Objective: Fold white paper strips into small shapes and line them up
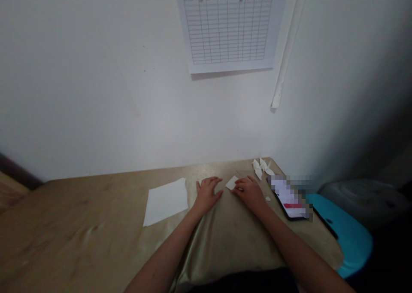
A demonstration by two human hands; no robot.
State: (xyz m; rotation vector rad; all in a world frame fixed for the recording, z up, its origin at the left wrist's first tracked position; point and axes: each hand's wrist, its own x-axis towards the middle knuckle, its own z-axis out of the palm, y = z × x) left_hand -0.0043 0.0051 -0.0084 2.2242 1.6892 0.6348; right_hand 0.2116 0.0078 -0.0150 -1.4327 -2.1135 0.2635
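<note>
A small folded piece of white paper (231, 182) lies on the tan cloth-covered table (80, 228), between my two hands. My right hand (250, 191) rests beside it with its fingertips pressing down on the paper's right edge, fingers curled. Just left of the paper, my left hand (207, 193) lies flat on the cloth with fingers spread, holding nothing. A larger flat white sheet (166, 200) sits further left on the table.
Several small folded white paper shapes (262, 167) lie at the table's far right corner. A phone (288, 197) with a lit screen rests at the right edge. A turquoise stool (344, 233) stands right of the table. A gridded chart (229, 26) hangs on the wall.
</note>
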